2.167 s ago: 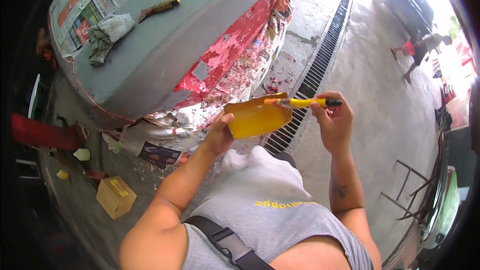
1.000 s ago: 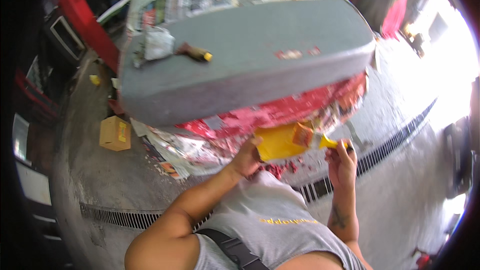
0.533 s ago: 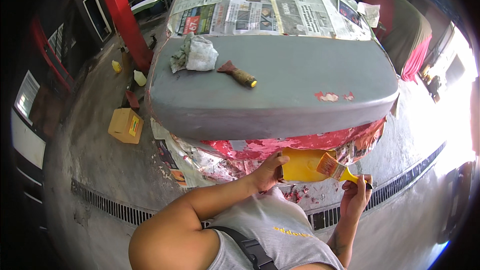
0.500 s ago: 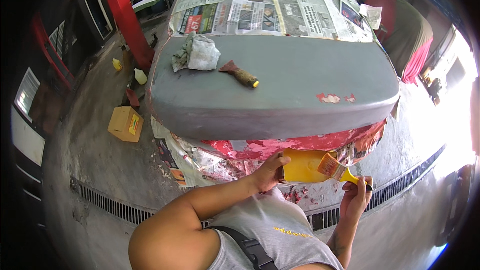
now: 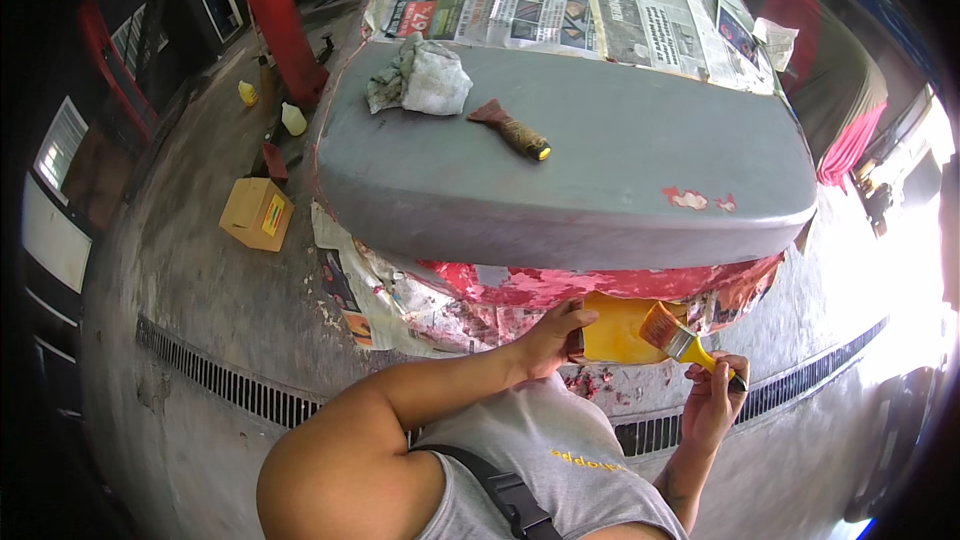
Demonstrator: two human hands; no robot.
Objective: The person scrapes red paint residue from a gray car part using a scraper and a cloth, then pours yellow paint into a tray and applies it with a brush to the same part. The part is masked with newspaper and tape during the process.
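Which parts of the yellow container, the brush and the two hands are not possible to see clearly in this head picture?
- Yellow container: its inside and contents are hidden, since only an outer face shows.
- Left hand: the fingers behind the container are covered by it.
- Paintbrush: the handle end is hidden inside the right hand.
- Car body: the front below the grey panel is covered by masking paper.

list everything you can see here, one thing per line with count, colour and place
car body: 1, grey on top, peeling red at the front, centre
newspaper sheets: several, printed, over the glass at top
rag: 1, whitish, on the grey panel
scraper: 1, brown handle, beside the rag
cardboard box: 1, tan, floor at left
bottles: 2, yellowish, floor by the red post
floor drain: 1, dark grating, across the floor
yellow container: 1, in the left hand
paintbrush: 1, yellow handle, in the right hand
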